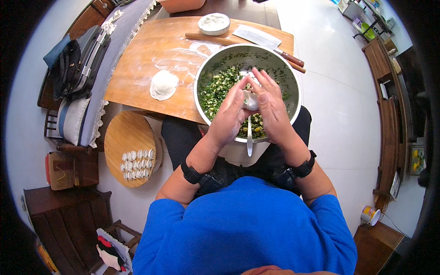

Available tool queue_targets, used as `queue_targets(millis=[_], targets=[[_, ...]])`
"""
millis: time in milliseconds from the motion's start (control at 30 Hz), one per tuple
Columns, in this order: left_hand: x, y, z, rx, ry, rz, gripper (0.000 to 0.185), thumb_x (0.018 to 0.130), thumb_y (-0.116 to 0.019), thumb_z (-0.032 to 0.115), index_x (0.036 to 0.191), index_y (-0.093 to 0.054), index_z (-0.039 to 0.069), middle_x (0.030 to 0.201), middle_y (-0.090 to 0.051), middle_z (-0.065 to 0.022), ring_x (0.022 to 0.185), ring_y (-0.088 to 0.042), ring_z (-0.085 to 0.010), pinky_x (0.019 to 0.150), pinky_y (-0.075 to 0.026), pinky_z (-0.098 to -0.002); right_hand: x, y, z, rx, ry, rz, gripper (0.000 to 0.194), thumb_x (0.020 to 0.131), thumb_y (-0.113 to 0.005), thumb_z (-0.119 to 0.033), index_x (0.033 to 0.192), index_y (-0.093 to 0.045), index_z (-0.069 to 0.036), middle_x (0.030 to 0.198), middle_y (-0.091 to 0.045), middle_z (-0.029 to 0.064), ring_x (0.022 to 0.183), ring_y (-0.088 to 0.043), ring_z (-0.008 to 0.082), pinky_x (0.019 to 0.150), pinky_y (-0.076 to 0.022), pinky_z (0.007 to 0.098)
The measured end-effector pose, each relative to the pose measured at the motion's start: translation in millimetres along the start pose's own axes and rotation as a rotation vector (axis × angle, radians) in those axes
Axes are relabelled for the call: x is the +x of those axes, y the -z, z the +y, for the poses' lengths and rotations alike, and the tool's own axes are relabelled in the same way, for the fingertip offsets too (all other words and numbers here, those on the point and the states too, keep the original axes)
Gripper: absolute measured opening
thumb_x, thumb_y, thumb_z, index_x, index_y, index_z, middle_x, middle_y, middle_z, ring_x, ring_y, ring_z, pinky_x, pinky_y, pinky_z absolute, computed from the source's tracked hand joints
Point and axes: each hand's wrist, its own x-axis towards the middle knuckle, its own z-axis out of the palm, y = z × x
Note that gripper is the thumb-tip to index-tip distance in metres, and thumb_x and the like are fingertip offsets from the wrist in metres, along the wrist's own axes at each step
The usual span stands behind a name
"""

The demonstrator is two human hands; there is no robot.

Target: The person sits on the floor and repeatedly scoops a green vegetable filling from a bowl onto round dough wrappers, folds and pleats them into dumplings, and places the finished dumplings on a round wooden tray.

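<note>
Over a large metal bowl, my left hand and my right hand come together around a dumpling. Its white dough is folded, with a bit of green showing at one side. My fingers and thumbs press on it from both sides, hiding part of it. Chopped green and yellow filling lies in the bowl below. A metal spoon rests in the filling, its handle over the near rim. To the left, a stack of round dough wrappers sits on the floured wooden board.
A bowl of flour, a rolling pin and a cleaver with a wooden handle lie along the board's far side. At lower left, rows of several finished dumplings sit on a round wooden board. A cloth-covered bench flanks the left.
</note>
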Motion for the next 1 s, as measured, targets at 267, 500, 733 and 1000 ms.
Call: queue_targets(millis=[267,500,733,1000], targets=[[-9,26,7,-0.118,0.025,0.079,0.045,0.110,-0.038,0.028,0.136,-0.047,-0.007,0.120,-0.064,-0.0202,0.112,-0.065,-0.0283,0.098,-0.055,-0.0403,-11,-1,6,0.391,-0.325,0.004,0.047,0.108,-0.044,-0.026,0.146,-0.049,0.001,0.138,-0.059,0.0240,0.128,-0.058,0.0291,0.107,-0.0427,0.0367],[-11,30,4,0.204,-0.039,0.150,0.037,0.109,-0.043,0.023,0.132,-0.054,-0.004,0.117,-0.065,-0.0130,0.107,-0.065,-0.0179,0.093,-0.056,-0.0330,-1,-3,-12,0.150,-0.118,0.114,0.022,0.085,-0.071,-0.004,0.107,-0.072,-0.004,0.101,-0.069,0.0141,0.098,-0.066,0.0289,0.089,-0.0508,0.0375],[-14,25,3,0.559,-0.111,0.103,0.034,0.108,-0.046,0.022,0.129,-0.058,-0.003,0.116,-0.065,-0.0082,0.101,-0.063,-0.0116,0.091,-0.052,-0.0285,8,-12,-13,0.048,-0.072,0.133,0.009,0.082,-0.073,-0.003,0.089,-0.068,-0.002,0.086,-0.065,0.0120,0.083,-0.063,0.0278,0.077,-0.0491,0.0368],[-12,21,2,0.380,-0.088,0.119,0.027,0.107,-0.047,0.017,0.122,-0.060,-0.002,0.103,-0.067,-0.0086,0.094,-0.065,-0.0114,0.084,-0.056,-0.0279,-1,-1,-5,0.195,-0.271,0.168,0.006,0.090,-0.069,-0.005,0.092,-0.066,0.000,0.088,-0.065,0.0054,0.085,-0.061,0.0120,0.079,-0.0496,0.0278]])
